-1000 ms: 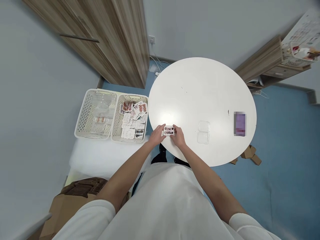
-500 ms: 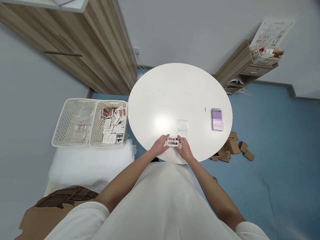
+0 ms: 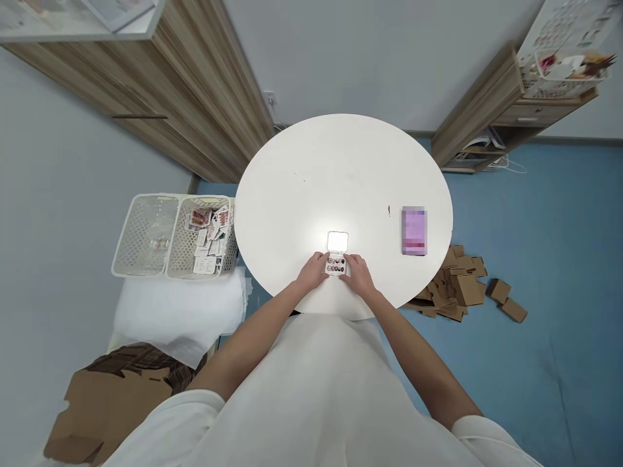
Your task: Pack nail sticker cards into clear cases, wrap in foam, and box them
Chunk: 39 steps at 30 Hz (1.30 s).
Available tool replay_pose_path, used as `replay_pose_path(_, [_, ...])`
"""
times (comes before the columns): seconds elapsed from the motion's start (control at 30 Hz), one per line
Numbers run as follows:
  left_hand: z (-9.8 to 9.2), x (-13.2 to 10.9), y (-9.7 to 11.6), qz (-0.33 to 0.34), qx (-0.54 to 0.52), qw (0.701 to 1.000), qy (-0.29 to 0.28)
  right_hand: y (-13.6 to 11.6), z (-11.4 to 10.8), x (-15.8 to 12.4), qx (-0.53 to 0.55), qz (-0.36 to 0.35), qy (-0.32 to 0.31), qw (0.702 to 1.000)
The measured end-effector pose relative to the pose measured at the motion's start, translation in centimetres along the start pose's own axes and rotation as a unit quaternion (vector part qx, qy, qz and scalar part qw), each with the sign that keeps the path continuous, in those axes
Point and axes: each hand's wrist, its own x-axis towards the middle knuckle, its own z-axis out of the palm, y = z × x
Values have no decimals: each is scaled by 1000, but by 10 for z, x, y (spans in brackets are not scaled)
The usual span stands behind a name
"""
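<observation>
A small card of press-on nails point(image 3: 335, 264), with two rows of dark and pale patterned nails, lies over the lower half of a clear plastic case point(image 3: 337, 242) near the front of the table. Whether it is fully seated in the case I cannot tell. The case's lid stands open on the far side. My left hand point(image 3: 314, 271) grips the left edge with thumb and fingers. On the right edge, my right hand point(image 3: 358, 275) grips in the same way.
The white oval table point(image 3: 272, 194) bears a purple box point(image 3: 414, 231) at the right. To the left, one white basket point(image 3: 195, 243) holds nail cards, another point(image 3: 141, 237) clear cases. Cardboard boxes point(image 3: 467, 290) lie on the floor at right; flattened cardboard point(image 3: 107, 408) at lower left.
The nail card was held in both hands just left of the open case. Now card and case are together between the hands. The camera view has shifted slightly.
</observation>
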Motion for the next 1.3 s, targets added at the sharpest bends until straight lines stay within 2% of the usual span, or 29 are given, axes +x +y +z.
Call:
replay_pose_path(0.3, [9,-3,2,-5,-38,999,16,9,2,2,8,-38,7,999])
replay_pose_path(0.5, [18,-14,7,-69,-130,987,58,8,-1,-4,72,-13,7,997])
replay_pose_path(0.67, [30,-17,9,-179,-262,942,105,9,-7,-1,199,88,-27,976])
replay_pose_path(0.8, [30,-16,8,-213,-379,892,121,3,-11,6,255,142,-49,955])
replay_pose_path(0.93, [21,-23,6,-211,-491,838,112,-12,-16,-1,328,175,-26,928])
replay_pose_path(1.07, [7,-36,2,-187,-578,793,52,-33,-19,-17,380,181,4,907])
replay_pose_path(1.2, [-11,-48,-4,-164,-615,770,40,-52,-21,-29,423,162,40,891])
replay_pose_path(1.3, [-26,-57,-10,-135,-621,772,30,-65,-21,-33,458,164,45,872])
